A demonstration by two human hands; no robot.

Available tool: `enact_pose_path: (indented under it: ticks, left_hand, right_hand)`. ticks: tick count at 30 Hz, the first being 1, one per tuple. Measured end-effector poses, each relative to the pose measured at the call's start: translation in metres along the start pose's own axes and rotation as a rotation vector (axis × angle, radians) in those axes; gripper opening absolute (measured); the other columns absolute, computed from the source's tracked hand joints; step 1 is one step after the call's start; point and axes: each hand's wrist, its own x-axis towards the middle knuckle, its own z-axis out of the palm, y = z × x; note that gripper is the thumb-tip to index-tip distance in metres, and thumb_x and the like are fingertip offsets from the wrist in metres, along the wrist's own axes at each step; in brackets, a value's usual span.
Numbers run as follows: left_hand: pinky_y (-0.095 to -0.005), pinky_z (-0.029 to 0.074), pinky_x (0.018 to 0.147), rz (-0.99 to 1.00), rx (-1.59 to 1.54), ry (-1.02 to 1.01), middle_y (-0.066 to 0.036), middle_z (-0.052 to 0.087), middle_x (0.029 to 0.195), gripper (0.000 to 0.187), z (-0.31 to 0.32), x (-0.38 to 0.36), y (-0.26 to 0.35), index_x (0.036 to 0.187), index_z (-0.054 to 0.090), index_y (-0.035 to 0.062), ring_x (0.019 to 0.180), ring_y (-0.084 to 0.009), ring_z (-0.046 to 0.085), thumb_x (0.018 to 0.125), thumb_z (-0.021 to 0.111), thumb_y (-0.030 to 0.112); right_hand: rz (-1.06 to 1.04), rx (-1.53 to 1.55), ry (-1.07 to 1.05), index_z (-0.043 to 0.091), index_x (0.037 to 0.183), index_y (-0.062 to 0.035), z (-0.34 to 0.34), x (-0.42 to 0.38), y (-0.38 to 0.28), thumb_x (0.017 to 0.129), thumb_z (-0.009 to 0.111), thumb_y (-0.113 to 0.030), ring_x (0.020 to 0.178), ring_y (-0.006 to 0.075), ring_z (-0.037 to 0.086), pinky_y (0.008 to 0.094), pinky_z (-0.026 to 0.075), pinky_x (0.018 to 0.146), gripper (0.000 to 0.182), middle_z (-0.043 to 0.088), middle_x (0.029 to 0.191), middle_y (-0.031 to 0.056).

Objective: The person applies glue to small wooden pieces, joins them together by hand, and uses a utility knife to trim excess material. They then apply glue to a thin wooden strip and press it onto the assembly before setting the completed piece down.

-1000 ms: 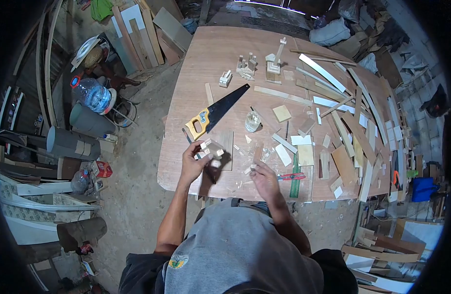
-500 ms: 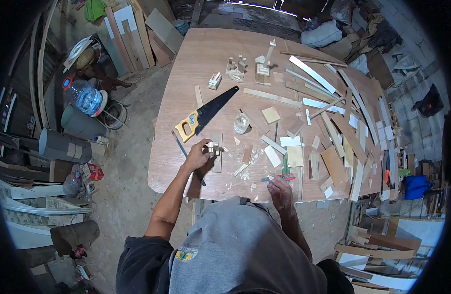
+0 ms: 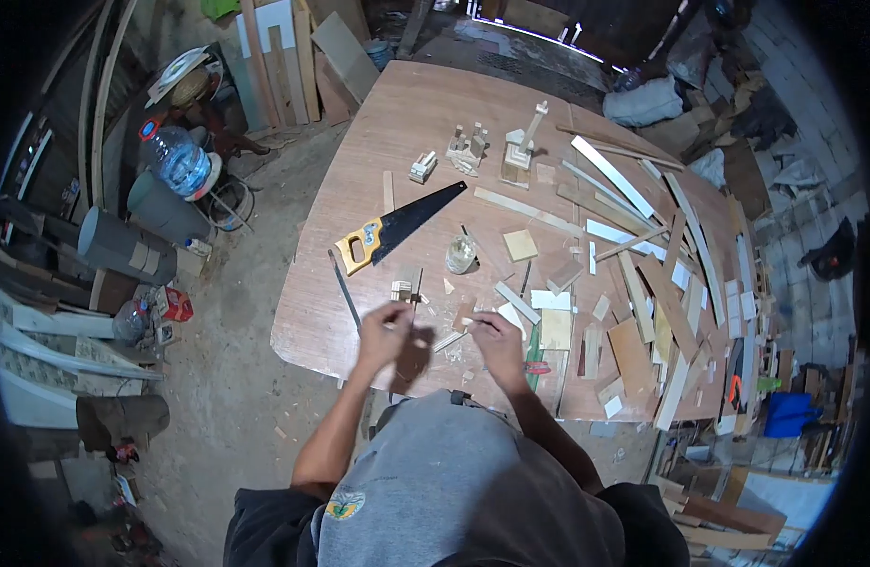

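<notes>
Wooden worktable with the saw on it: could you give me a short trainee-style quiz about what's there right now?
1. What colour is the handle of the handsaw?
A) red
B) yellow
C) green

2. True or false: the left hand and the right hand are both off the handsaw.

3. Fill in the gap: the small wooden assembly sits closer to the ___ hand.

Key: 1. B. 2. True; the handsaw lies on the table, apart from both. 3. left.
</notes>
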Motion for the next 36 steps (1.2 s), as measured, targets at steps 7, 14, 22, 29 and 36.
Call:
enact_pose_path:
  ticks: [7, 14, 22, 29, 36]
  left_hand:
    - [-0.0321, 0.06, 0.074, -0.372, -0.892, 0.155, -0.008, 0.071, 0.105, 0.026, 0.06, -0.031, 0.061, 0.116, 0.067, 0.0015, 0.091, -0.0172, 0.069, 0.093, 0.071, 0.013]
    - [-0.0271, 0.061, 0.071, -0.399, -1.011, 0.314, -0.015, 0.069, 0.102, 0.031, 0.043, -0.029, 0.039, 0.119, 0.061, -0.0073, 0.089, -0.0209, 0.071, 0.092, 0.069, 0.003]
    - [-0.0268, 0.061, 0.083, -0.301, -1.203, 0.347, -0.018, 0.069, 0.11, 0.035, 0.032, -0.055, 0.057, 0.125, 0.059, -0.008, 0.095, -0.0231, 0.071, 0.093, 0.068, 0.003]
    - [-0.0275, 0.061, 0.082, -0.146, -1.198, 0.233, -0.018, 0.07, 0.11, 0.03, 0.027, -0.053, 0.081, 0.12, 0.063, -0.0066, 0.095, -0.0237, 0.071, 0.091, 0.069, 0.0]
    - [-0.0274, 0.06, 0.082, -0.129, -1.086, 0.177, -0.017, 0.071, 0.107, 0.032, 0.025, -0.041, 0.09, 0.119, 0.065, -0.0064, 0.091, -0.0205, 0.071, 0.088, 0.07, -0.002]
  right_hand:
    - [-0.682, -0.545, -0.08, 0.062, 0.106, -0.0002, 0.037, 0.018, -0.016, 0.088, 0.066, -0.004, 0.091, 0.0356, 0.065, 0.042, 0.054, 0.08, 0.019, 0.065, 0.1, 0.0188]
    - [-0.709, -0.645, -0.208, 0.065, 0.106, 0.0019, 0.0, 0.119, -0.011, 0.086, 0.063, -0.002, 0.101, 0.0394, 0.063, 0.045, 0.052, 0.085, 0.021, 0.065, 0.103, 0.0216]
    - [-0.872, -1.13, -0.325, 0.07, 0.099, -0.0025, -0.022, 0.228, 0.006, 0.083, 0.06, 0.001, 0.1, 0.036, 0.064, 0.0454, 0.053, 0.086, 0.019, 0.065, 0.104, 0.0168]
    - [-0.88, -1.203, -0.334, 0.069, 0.095, -0.0011, -0.027, 0.225, 0.007, 0.083, 0.068, -0.008, 0.094, 0.0354, 0.064, 0.0455, 0.051, 0.082, 0.014, 0.064, 0.103, 0.0168]
    - [-0.776, -1.013, -0.273, 0.07, 0.088, 0.0014, -0.028, 0.222, 0.0, 0.078, 0.07, -0.004, 0.093, 0.037, 0.061, 0.0448, 0.05, 0.082, 0.011, 0.058, 0.1, 0.0177]
